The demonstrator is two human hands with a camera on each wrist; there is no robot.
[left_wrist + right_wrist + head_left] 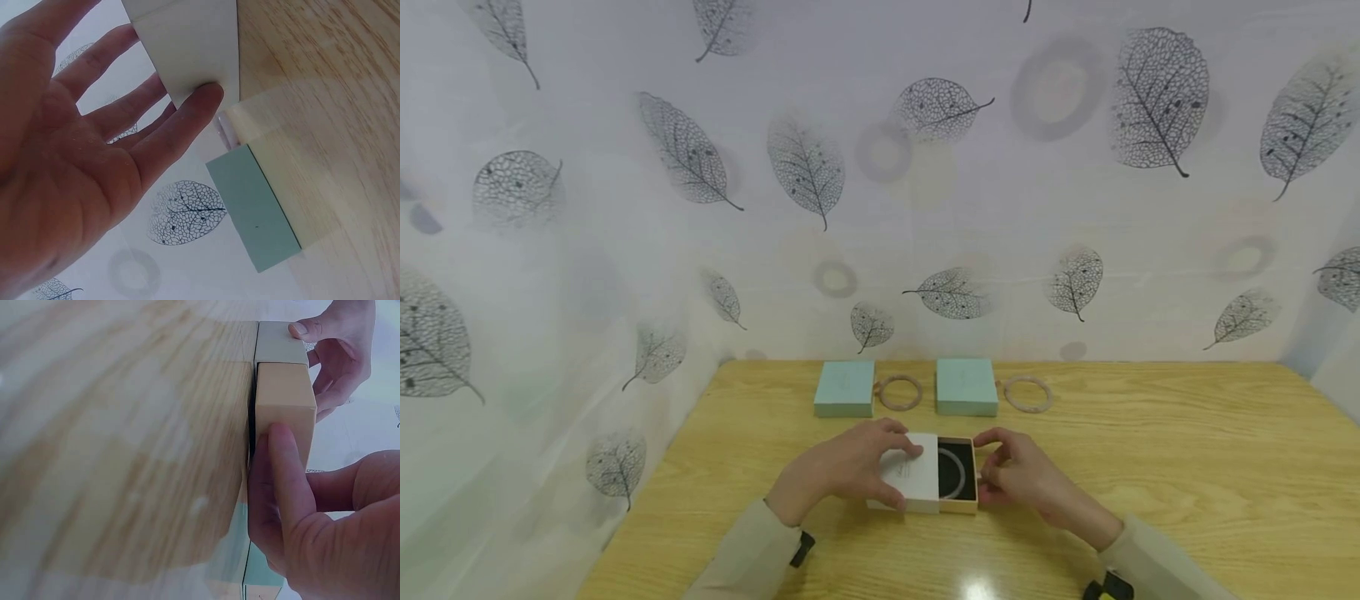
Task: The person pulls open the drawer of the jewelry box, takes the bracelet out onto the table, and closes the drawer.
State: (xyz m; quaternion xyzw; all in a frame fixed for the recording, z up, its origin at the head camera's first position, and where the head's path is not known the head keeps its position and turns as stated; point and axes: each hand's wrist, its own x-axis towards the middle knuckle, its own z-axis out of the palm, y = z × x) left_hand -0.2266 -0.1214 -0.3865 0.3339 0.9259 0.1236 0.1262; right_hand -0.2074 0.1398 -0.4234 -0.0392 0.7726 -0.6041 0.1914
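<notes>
A small slide-out jewellery box stands partly pulled apart on the wooden table, its white sleeve (pixel 910 471) on the left and its tan drawer (pixel 958 506) sticking out to the right. Inside the drawer a pale bangle (pixel 962 477) lies on black lining, its left part hidden under the sleeve. My left hand (pixel 850 467) grips the sleeve from above, thumb along the near side and fingers across the top and far side. At the drawer's outer end, the bent fingers of my right hand (pixel 1026 479) pinch close against the end face (pixel 284 415).
Behind stand two mint-green boxes, one at left (pixel 845 389) and one at right (pixel 966 387). A pinkish bangle (pixel 900 392) lies beside the left one and another bangle (pixel 1028 394) beside the right one. A leaf-patterned curtain (pixel 880 208) borders the table (pixel 1150 467).
</notes>
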